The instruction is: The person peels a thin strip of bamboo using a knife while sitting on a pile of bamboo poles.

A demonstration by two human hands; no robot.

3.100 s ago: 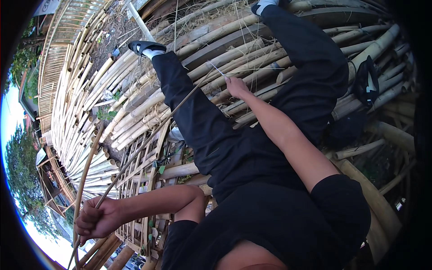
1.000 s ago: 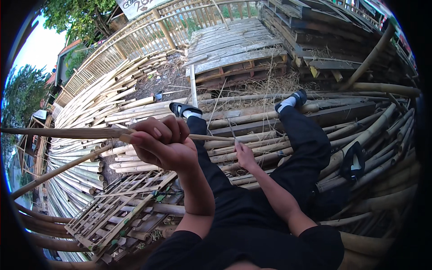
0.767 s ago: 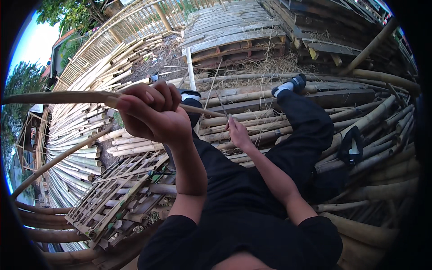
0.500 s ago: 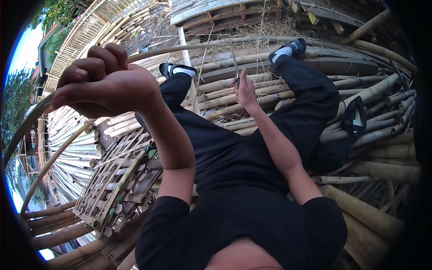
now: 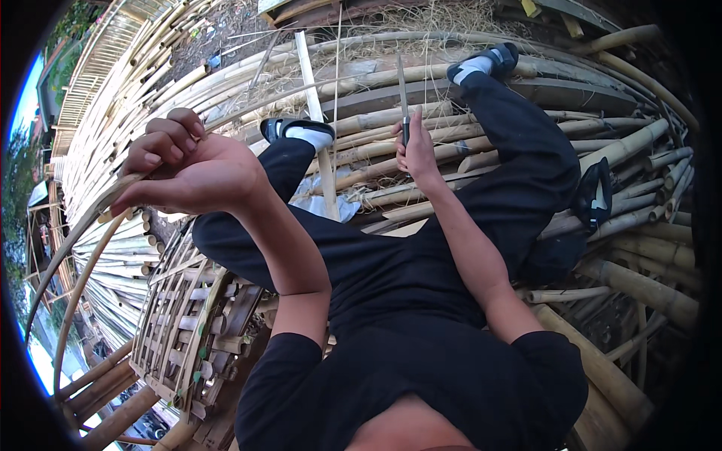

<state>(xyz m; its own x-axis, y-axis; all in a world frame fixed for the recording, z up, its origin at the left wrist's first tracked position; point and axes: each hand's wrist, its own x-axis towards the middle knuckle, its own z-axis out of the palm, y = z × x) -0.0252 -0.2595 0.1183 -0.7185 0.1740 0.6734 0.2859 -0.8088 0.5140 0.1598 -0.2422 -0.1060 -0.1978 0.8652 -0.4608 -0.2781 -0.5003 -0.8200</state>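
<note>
My left hand (image 5: 194, 167) is raised at the left, its fingers closed around a long, thin bamboo strip (image 5: 96, 208). One part of the strip bends down toward the left rim; the other runs past the hand to the right, above my left shoe. Lower and farther right, my right hand (image 5: 419, 154) grips a knife (image 5: 402, 90) by its dark handle, with the narrow blade pointing away from me. Blade and strip appear apart. My legs, in dark trousers, are spread over bamboo poles (image 5: 361, 135), between my two hands and beyond.
A pale flat slat (image 5: 310, 83) lies across the poles near my left shoe (image 5: 297, 131). At lower left stands a woven bamboo lattice (image 5: 177, 319). A dark shoe-like item (image 5: 594, 195) rests at right. Thick poles (image 5: 639, 289) lie at lower right, and dry straw (image 5: 421, 30) is scattered ahead.
My left hand is slightly lower, still holding the strip. The knife now points more upright, and the strip's right part no longer reaches across to the blade. The view has shifted slightly.
</note>
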